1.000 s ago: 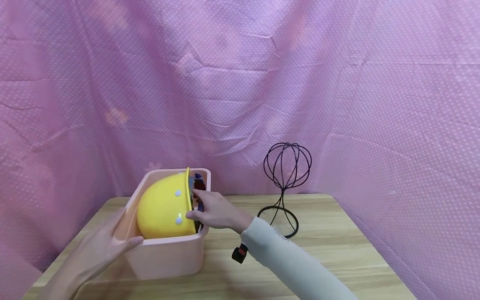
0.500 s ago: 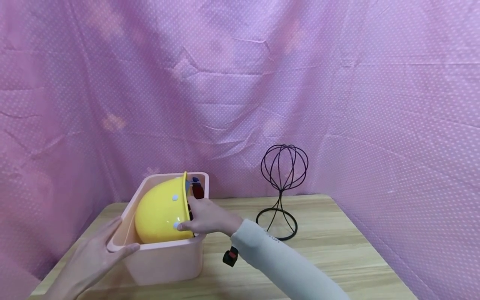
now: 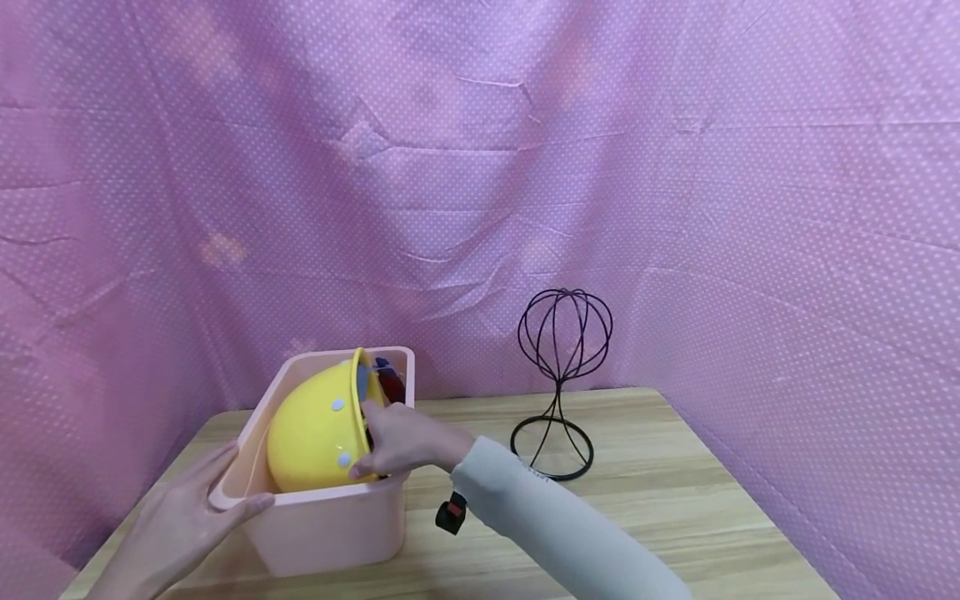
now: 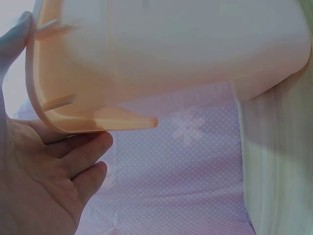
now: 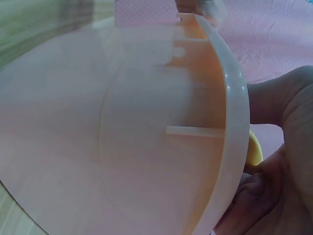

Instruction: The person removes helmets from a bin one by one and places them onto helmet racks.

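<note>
A yellow hard hat (image 3: 307,437) with white studs lies on its side inside a pale pink plastic bin (image 3: 326,533). My right hand (image 3: 408,437) grips the hat's brim, its thumb on the outer shell and its fingers reaching inside, where they are partly hidden. At the bin's near-left corner my left hand (image 3: 176,521) holds the rim, thumb over the top and fingers beneath the lip. In the right wrist view the bin wall (image 5: 137,107) covers most of the hat. A dark blue and red item (image 3: 391,382) is tucked at the bin's right end, its kind unclear.
A black wire stand (image 3: 558,387) with a round cage top stands on the wooden table (image 3: 630,492), right of the bin. Pink dotted cloth (image 3: 480,208) hangs behind and along both sides.
My right hand has shifted left and slid its fingers deeper inside the brim, and the hat has tilted slightly. The left hand stays on the bin's rim. The whole view has shifted a little.
</note>
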`<state>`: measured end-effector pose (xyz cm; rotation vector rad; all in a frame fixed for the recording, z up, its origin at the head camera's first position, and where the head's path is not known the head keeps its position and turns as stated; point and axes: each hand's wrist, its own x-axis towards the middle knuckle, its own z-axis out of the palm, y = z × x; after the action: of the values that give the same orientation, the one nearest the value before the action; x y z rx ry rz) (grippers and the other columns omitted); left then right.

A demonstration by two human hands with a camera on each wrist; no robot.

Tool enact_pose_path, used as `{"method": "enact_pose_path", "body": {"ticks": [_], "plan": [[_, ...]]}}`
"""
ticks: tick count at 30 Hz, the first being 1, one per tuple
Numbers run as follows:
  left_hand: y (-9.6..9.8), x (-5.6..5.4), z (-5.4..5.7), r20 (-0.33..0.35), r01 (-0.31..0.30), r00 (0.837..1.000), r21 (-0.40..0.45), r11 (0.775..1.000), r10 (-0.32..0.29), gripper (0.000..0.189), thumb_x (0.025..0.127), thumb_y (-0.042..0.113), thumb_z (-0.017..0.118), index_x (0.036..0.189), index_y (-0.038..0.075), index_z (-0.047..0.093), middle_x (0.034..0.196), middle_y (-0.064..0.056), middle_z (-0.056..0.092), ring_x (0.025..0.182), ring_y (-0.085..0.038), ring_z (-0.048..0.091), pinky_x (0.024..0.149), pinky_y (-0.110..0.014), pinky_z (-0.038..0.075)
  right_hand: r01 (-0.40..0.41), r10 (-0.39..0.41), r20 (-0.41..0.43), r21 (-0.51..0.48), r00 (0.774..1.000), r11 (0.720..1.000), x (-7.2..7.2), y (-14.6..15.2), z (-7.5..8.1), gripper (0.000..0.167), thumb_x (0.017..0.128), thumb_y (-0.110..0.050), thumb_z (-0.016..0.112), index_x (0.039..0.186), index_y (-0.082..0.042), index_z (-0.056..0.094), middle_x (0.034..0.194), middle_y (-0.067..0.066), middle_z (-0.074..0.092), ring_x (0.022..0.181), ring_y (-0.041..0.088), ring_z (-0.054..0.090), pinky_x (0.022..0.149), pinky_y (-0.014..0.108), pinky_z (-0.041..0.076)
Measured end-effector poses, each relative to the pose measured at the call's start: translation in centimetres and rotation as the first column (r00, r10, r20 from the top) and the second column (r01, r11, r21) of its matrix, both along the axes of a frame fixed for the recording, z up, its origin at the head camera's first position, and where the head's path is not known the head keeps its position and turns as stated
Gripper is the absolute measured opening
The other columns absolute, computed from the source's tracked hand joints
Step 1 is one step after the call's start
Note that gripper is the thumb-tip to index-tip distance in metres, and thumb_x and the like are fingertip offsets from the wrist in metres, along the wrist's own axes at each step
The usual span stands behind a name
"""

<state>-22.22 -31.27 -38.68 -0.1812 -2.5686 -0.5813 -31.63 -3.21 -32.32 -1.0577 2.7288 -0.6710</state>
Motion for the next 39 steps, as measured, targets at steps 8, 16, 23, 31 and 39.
{"method": "enact_pose_path", "body": {"ticks": [8,16,23,31,39], "plan": [[-0.2,0.0,-0.2,0.003,-0.01,1.0,-0.012,1.0,0.01,0.083,0.087,0.051,0.075,0.149,0.005,0.048,0.145,-0.03,0.054,0.122,-0.062,0.052,0.088,-0.073,0.046,-0.036,0.04,-0.044,0.086,0.998,0.996,0.2,0.2,0.1,0.047,0.084,-0.036,0.082,0.113,-0.017,0.05,0.08,-0.008,0.057,0.066,0.003,0.054,0.055,0.017,0.048],[-0.1,-0.1,-0.4,-0.065,-0.006,0.998,-0.013,1.0,0.005,0.081,0.083,0.048,0.079,0.146,0.004,0.053,0.142,-0.026,0.059,0.12,-0.057,0.056,0.089,-0.068,0.047,0.013,-0.013,-0.013,0.008,1.0,1.0,0.3,-0.1,-0.7,0.038,0.084,-0.025,0.081,0.108,-0.019,0.052,0.082,-0.009,0.062,0.066,0.002,0.057,0.057,0.015,0.052],[-0.2,-0.1,-0.4,-0.046,0.0,0.999,-0.001,1.0,0.0,0.083,0.083,0.048,0.079,0.146,0.002,0.051,0.143,-0.029,0.057,0.121,-0.059,0.055,0.089,-0.069,0.047,0.072,-0.071,0.022,-0.088,0.997,0.993,0.5,0.0,-1.1,0.036,0.085,-0.019,0.079,0.112,-0.019,0.054,0.083,-0.008,0.063,0.068,0.004,0.06,0.059,0.016,0.054],[-0.1,0.0,-0.2,-0.029,0.01,1.0,0.001,1.0,-0.009,0.083,0.084,0.05,0.078,0.149,0.007,0.05,0.143,-0.026,0.058,0.124,-0.055,0.056,0.091,-0.067,0.047,0.113,-0.114,-0.01,-0.097,0.993,0.989,0.8,-0.2,-0.9,0.028,0.09,-0.018,0.072,0.111,-0.019,0.055,0.079,-0.007,0.061,0.063,0.005,0.058,0.054,0.017,0.053],[-0.2,0.1,-0.2,-0.019,-0.003,1.0,-0.001,1.0,0.003,0.084,0.084,0.051,0.078,0.148,0.004,0.049,0.143,-0.028,0.057,0.124,-0.057,0.054,0.09,-0.069,0.046,0.254,-0.219,0.156,-0.258,0.963,0.932,0.7,-0.7,-0.3,0.032,0.084,-0.005,0.076,0.11,-0.015,0.061,0.089,-0.004,0.065,0.073,0.009,0.061,0.063,0.02,0.057]]}}
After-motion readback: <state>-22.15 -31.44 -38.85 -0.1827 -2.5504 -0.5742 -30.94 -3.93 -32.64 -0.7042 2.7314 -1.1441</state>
